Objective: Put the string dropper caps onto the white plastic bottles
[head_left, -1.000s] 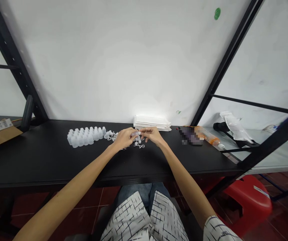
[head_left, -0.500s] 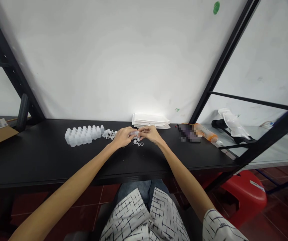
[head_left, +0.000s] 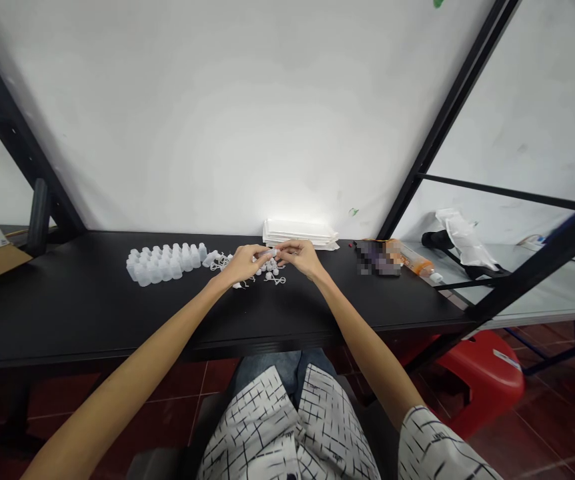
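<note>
Black steel shelving (head_left: 447,120) stands against a white wall (head_left: 207,113) behind a long black desk (head_left: 67,300), with a red plastic stool (head_left: 482,380) on the tiled floor to the right. On the desk lie a stack of white packets (head_left: 300,232) and, to the left, a block of translucent plastic bottles (head_left: 162,263) beside scattered looped white plastic pieces (head_left: 273,280). Above those pieces, the left hand (head_left: 245,263) and right hand (head_left: 300,257) meet, their fingers (head_left: 262,252) pinched together on a small white plastic piece (head_left: 271,253).
</note>
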`<move>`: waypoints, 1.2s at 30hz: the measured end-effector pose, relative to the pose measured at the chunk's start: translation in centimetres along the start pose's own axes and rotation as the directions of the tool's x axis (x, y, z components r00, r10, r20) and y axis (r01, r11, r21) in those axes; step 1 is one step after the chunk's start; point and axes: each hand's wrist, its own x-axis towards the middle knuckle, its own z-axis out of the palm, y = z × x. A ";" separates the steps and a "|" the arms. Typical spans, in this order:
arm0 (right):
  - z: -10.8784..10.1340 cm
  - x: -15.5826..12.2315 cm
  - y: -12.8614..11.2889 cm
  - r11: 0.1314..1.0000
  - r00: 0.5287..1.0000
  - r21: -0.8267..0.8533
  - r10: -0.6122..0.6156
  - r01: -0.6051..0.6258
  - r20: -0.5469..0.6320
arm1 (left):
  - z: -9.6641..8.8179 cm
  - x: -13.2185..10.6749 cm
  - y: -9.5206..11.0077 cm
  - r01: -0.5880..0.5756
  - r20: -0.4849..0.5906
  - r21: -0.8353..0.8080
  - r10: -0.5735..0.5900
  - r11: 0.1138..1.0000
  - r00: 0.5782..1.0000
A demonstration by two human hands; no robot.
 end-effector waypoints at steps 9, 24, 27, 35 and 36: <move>0.1 -0.4 -0.2 0.999 0.993 0.010 0.051 -0.052 0.103 | 0.0 -0.1 -0.5 -0.097 -0.069 -0.015 0.096 0.995 0.993; -0.3 -0.5 -1.0 0.997 0.998 0.048 0.055 -0.057 0.043 | 0.5 -0.1 0.1 -0.293 -0.102 0.173 0.313 0.940 0.944; -0.3 -0.5 -1.0 0.999 0.998 0.024 0.028 -0.029 0.053 | 0.5 0.0 0.4 -0.208 -0.056 0.146 0.218 0.967 0.974; 0.0 -0.4 -0.2 0.999 0.992 0.009 0.047 -0.048 0.118 | -0.1 0.1 -0.2 -0.187 -0.050 0.070 0.191 0.980 0.980; 0.0 -0.4 -0.2 0.999 0.992 0.013 0.043 -0.045 0.119 | -0.1 0.1 -0.2 -0.192 -0.055 0.067 0.195 0.979 0.979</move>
